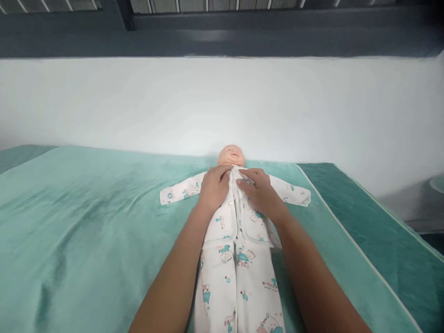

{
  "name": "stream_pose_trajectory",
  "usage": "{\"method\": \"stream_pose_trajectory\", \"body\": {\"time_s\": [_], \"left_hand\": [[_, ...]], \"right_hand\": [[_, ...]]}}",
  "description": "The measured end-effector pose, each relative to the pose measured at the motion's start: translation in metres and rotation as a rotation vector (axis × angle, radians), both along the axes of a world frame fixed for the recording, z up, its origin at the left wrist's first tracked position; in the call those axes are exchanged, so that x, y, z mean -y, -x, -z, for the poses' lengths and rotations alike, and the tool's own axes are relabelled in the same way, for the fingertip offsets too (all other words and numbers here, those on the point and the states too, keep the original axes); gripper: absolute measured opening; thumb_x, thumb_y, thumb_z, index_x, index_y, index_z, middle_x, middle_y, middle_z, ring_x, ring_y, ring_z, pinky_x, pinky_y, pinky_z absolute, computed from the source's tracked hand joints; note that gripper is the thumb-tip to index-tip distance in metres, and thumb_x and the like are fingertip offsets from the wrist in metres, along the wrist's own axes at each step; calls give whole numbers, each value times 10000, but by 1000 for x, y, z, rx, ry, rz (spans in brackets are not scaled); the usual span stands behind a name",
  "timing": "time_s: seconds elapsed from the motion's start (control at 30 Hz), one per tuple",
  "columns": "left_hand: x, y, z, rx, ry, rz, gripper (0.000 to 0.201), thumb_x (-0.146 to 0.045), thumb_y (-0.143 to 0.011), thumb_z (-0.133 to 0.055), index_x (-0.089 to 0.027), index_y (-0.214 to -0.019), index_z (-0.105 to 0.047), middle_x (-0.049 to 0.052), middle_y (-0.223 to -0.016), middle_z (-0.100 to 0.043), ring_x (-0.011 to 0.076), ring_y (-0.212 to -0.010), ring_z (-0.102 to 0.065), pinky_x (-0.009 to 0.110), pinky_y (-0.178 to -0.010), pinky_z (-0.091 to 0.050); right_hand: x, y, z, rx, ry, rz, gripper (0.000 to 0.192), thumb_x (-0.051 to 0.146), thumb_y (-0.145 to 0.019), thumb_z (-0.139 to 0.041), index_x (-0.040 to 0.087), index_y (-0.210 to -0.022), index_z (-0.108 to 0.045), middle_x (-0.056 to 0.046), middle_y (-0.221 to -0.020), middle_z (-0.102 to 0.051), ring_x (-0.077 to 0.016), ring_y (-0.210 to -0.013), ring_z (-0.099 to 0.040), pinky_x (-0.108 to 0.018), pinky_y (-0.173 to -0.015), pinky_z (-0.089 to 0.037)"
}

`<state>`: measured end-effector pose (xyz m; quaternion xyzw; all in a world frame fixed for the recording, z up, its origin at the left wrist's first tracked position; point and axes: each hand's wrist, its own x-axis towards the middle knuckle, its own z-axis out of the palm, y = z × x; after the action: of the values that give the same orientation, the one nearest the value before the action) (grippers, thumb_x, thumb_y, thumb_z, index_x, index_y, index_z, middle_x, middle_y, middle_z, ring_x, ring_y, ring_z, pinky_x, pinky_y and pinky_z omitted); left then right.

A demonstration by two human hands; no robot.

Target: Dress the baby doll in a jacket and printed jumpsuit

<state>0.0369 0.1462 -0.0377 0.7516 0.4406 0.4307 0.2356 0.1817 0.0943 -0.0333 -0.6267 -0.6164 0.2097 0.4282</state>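
Doll [231,155] lies face-up on the teal blanket [86,222], head toward the white wall [222,101]. My left hand [214,187] and right hand [260,192] both pinch the printed sleepsuit [239,259] just below its neck.

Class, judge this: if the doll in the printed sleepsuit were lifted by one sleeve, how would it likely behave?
The sleeve lies flat and looks empty, so it would probably stretch first. The doll has a hard-looking head, likely to loll backward. The suit is soft cloth, so it would sag, not slip.
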Motion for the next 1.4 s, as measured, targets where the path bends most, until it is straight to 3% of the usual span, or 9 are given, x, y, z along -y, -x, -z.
{"method": "stream_pose_trajectory", "body": {"time_s": [0.17, 0.4, 0.5, 0.63, 0.77, 0.9, 1.07, 1.17, 1.4], "left_hand": [[11, 3, 0, 51, -12, 17, 303, -164, -920, -444, -203, -1084, -695, 40, -1175, -707, 188, -1115, -620, 342, -1011, -456], [29, 8, 2, 60, -116, -93, 231, -202, -920, -465, -210, -984, -687, 48, -1046, -714, 195, -1040, -599, 340, -955, -447], [33, 10, -3, 81, -42, -92, 180, -252, -903, -512, -204, -871, -682, 39, -904, -693, 179, -889, -597, 306, -840, -460], [35, 15, -12, 71, 131, 24, 133, -284, -851, -581, -200, -797, -669, 10, -793, -642, 148, -740, -562, 278, -728, -440], [36, 21, -17, 102, 276, 105, 155, -309, -828, -608, -204, -926, -666, -1, -800, -624, 133, -700, -537, 266, -671, -422], [33, 24, -18, 130, 327, 129, 130, -311, -816, -608, -199, -858, -661, 4, -777, -623, 131, -681, -528, 253, -618, -403], [33, 23, -19, 183, 375, 127, 116, -313, -792, -627, -197, -790, -640, -1, -738, -618, 126, -644, -517, 244, -567, -376], [34, 18, -19, 296, 409, 141, 137, -327, -783, -645, -191, -793, -651, -2, -733, -622, 118, -641, -521, 243, -582, -380], [35, 5, -20, 598, 522, 138, 172, -314, -694, -730, -163, -739, -659, -17, -663, -607, 86, -585, -494, 232, -596, -382]], "right_hand": [[24, 21, -12, 194, -112, 71, 340, 382, -855, -548, 193, -1132, -605, -115, -1137, -565, -267, -1059, -533, -424, -924, -432], [28, 27, -12, 258, 24, 153, 172, 351, -839, -534, 199, -918, -548, -67, -932, -612, -201, -781, -569, -324, -695, -409], [29, 20, -22, 217, 132, 103, 107, 319, -828, -508, 221, -794, -533, -16, -771, -617, -180, -699, -545, -294, -618, -367], [25, 12, -35, 186, 228, 68, 134, 286, -791, -508, 221, -676, -533, 6, -668, -590, -149, -611, -489, -275, -549, -329], [19, 6, -36, -45, 299, 3, 143, 328, -760, -570, 217, -671, -562, 24, -614, -552, -113, -514, -424, -261, -480, -306], [19, 4, -29, -339, 283, -21, 170, 381, -756, -625, 212, -769, -617, 25, -613, -567, -98, -482, -424, -251, -452, -315], [23, 8, -29, -244, 271, 48, 169, 363, -741, -652, 204, -797, -664, -7, -683, -638, -113, -544, -498, -242, -467, -344], [25, 9, -31, -308, 275, 33, 170, 357, -734, -658, 197, -787, -677, 2, -645, -604, -102, -521, -465, -236, -448, -325], [23, 13, -21, -777, 196, -54, 264, 381, -682, -747, 178, -835, -678, 46, -589, -517, -64, -474, -383, -203, -398, -244]]}}
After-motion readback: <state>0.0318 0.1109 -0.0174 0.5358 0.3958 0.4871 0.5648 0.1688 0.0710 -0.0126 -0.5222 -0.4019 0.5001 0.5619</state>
